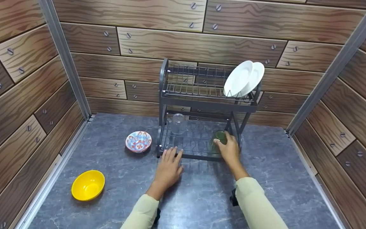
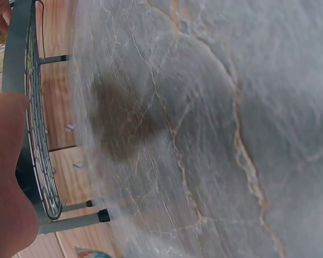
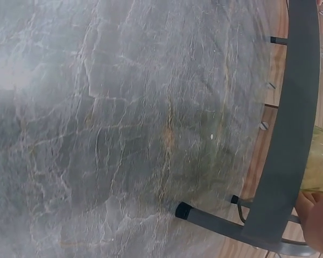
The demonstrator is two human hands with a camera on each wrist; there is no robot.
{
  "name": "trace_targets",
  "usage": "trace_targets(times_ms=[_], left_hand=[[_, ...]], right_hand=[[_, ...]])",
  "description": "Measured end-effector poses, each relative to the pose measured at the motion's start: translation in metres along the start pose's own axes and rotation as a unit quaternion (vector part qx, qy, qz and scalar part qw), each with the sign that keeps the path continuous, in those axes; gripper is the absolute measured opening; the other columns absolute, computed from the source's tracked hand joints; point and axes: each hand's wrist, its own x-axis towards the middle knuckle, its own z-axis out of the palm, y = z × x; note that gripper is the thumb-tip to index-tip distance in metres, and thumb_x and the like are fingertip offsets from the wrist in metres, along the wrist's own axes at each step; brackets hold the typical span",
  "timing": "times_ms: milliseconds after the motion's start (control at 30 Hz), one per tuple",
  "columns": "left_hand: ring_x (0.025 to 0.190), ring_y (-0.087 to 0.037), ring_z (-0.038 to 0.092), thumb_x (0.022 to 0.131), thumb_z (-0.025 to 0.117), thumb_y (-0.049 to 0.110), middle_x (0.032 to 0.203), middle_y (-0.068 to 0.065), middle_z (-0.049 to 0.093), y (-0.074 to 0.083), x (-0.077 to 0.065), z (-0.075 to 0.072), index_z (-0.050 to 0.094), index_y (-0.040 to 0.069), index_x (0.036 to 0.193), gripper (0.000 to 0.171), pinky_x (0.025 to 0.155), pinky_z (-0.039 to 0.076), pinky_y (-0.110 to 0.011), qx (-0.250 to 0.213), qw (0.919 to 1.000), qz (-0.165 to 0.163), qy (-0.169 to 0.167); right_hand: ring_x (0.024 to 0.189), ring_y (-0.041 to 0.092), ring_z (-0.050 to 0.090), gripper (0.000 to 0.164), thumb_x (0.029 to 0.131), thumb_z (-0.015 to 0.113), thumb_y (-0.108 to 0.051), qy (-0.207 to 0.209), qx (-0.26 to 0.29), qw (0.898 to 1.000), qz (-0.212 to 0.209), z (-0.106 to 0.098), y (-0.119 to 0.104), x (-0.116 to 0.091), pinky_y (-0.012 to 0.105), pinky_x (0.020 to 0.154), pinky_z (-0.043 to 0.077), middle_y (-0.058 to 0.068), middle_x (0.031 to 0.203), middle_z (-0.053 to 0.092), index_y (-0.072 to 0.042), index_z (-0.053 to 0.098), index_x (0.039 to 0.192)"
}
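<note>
Now the green glass (image 1: 220,138) is gripped by the right hand (image 1: 229,149), low at the right end of the dish rack (image 1: 208,104); the front rail (image 1: 202,157) is touched by the left hand (image 1: 168,167), fingers extended, seemingly for steadiness.

The rack's upper shelf (image 1: 208,104) roofs over the clear glass (image 1: 179,123) and green glass (image 1: 220,136); from this side, the left hand (image 1: 168,168) has a gap between them above the front rail (image 1: 199,156). Plates (image 1: 238,79) block the upper right; a patterned bowl (image 1: 138,142) narrows the left approach.
</note>
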Motion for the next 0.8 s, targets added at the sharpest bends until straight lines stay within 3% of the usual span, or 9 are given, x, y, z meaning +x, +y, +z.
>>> trace_targets(times_ms=[233,533,800], left_hand=[[0.133,-0.034,0.038,0.085,0.066,0.031,0.143,-0.016,0.043,0.0,0.0,0.001,0.046,0.011,0.142,0.064,0.112,0.028,-0.051,0.0,1.0,-0.003,-0.007],[0.134,-0.034,0.038,0.086,0.065,0.032,0.144,-0.015,0.042,-0.003,-0.002,0.001,0.044,0.013,0.143,0.064,0.113,0.026,-0.05,0.003,0.9997,-0.012,-0.019],[0.132,-0.032,0.04,0.084,0.067,0.033,0.143,-0.014,0.044,0.0,0.0,0.001,0.044,0.013,0.143,0.067,0.113,0.027,-0.048,0.02,0.9995,-0.013,-0.023]], right_hand=[[0.112,0.043,0.056,0.068,0.084,0.072,-0.035,0.027,0.016,0.999,0.028,0.007,0.0,0.008,0.053,0.092,0.045,0.028,0.123,0.058,0.003,0.047,0.135],[0.12,0.041,0.047,0.066,0.086,0.071,-0.035,0.011,0.024,0.999,0.029,0.014,0.0,0.019,0.052,0.102,0.037,0.026,0.128,0.048,0.002,0.047,0.136],[0.122,0.043,0.047,0.068,0.088,0.068,-0.032,0.01,0.021,0.999,0.044,0.018,0.002,0.033,0.054,0.102,0.037,0.029,0.13,0.05,0.003,0.041,0.139]])
